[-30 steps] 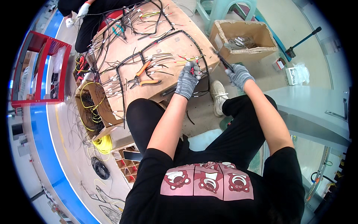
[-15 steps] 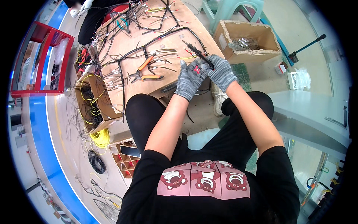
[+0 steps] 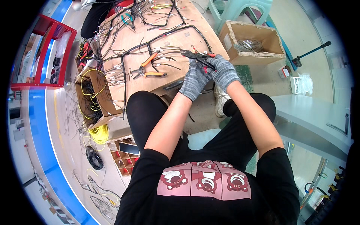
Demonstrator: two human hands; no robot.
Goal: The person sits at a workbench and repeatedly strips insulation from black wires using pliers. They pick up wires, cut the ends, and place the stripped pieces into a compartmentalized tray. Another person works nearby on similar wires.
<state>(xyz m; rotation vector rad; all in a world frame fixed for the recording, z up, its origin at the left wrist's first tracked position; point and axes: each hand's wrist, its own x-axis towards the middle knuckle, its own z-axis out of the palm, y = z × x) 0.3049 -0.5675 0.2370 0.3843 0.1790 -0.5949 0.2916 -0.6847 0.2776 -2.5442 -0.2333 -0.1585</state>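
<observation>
Both my hands wear grey knit gloves and meet over the near right edge of the wooden board (image 3: 176, 39). My right hand (image 3: 224, 74) is closed on black pliers (image 3: 200, 57), which look like crimping pliers, their jaws pointing left. Close against them, my left hand (image 3: 195, 80) has its fingers bent together; what it pinches is hidden, though small red bits show between the hands. A black-taped wire harness (image 3: 140, 47) with many loose, white-tagged ends lies across the board. Orange-handled wire strippers (image 3: 144, 70) rest on it, left of my hands.
A cardboard box (image 3: 258, 56) with metal parts stands right of the board, near a green stool (image 3: 240, 9). Left, a box of wires (image 3: 108, 99) sits beside a yellow wire coil (image 3: 99, 134). A red rack (image 3: 43, 52) stands farther left. Another person's dark-clothed leg (image 3: 95, 18) is at the far left.
The pliers have swung from pointing away and up to pointing left, and their jaws now lie over my left fingers. My left hand has shifted slightly right; the view has moved a little.
</observation>
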